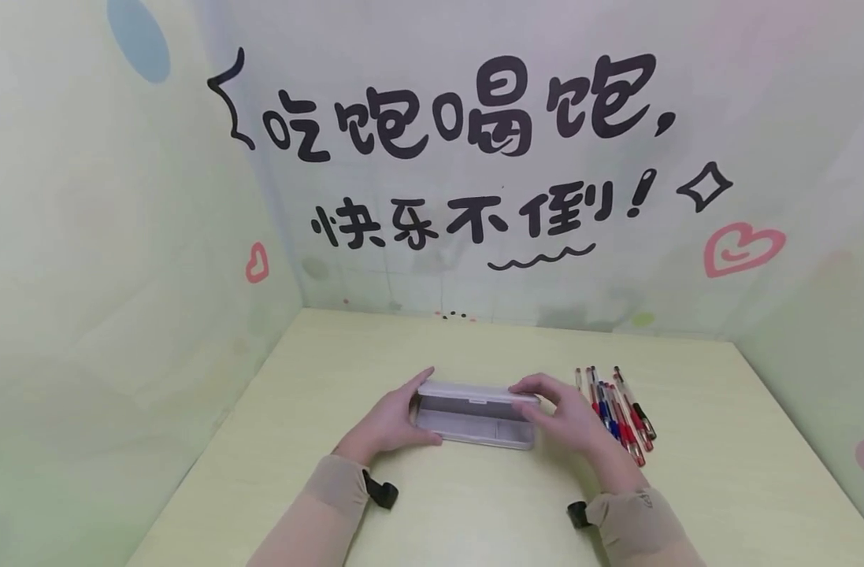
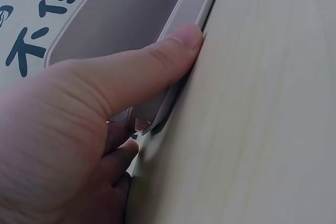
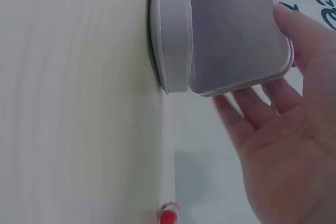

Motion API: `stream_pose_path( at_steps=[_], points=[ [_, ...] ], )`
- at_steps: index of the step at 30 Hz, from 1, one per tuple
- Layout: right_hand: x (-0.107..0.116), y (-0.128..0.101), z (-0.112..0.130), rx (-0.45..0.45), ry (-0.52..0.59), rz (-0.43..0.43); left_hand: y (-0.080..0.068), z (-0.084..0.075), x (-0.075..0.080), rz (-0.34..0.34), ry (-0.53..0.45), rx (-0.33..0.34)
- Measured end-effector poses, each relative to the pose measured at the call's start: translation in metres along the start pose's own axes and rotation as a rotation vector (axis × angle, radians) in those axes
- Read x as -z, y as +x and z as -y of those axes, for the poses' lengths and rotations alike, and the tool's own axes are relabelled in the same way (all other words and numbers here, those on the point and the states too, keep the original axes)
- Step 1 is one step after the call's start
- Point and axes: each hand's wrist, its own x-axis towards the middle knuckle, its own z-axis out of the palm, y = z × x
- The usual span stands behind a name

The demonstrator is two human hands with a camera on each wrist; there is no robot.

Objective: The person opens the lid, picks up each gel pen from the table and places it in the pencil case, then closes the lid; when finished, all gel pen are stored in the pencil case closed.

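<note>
— Hands first: what are they doing?
— Left hand [image 1: 387, 424] holds the left end of the pencil case [image 1: 474, 421], thumb pressed along its base (clearest in the left wrist view). Right hand [image 1: 569, 417] has straight fingers on the raised lid's right end.
— And the case?
— Mid-table [image 1: 474, 504], lid half up. Pens [image 1: 619, 413] lie at its three o'clock, just past the right hand.

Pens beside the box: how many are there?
About 6 pens, red, blue and black, lie bunched on the table just right of the right hand; overlaps may hide more.
</note>
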Motion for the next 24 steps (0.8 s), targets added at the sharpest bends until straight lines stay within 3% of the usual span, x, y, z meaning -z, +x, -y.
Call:
stream_pose_path(
  at_steps=[4,8,12,16,24],
  points=[
    [-0.002,0.004,-0.006,0.14,0.067,-0.193,0.001,0.0,0.001,-0.005,0.024,0.014],
    [-0.006,0.008,-0.009,0.318,-0.058,-0.369,0.0,-0.001,0.001,-0.002,0.029,0.02],
    [-0.006,0.009,-0.007,0.344,-0.149,-0.432,-0.001,-0.001,0.001,-0.011,0.019,0.013],
    [-0.005,0.01,-0.008,0.236,-0.146,-0.367,0.0,0.0,0.001,-0.025,0.023,-0.002],
    [-0.004,0.011,-0.014,-0.151,0.062,-0.038,-0.001,0.0,0.0,-0.018,0.017,0.008]
  ],
)
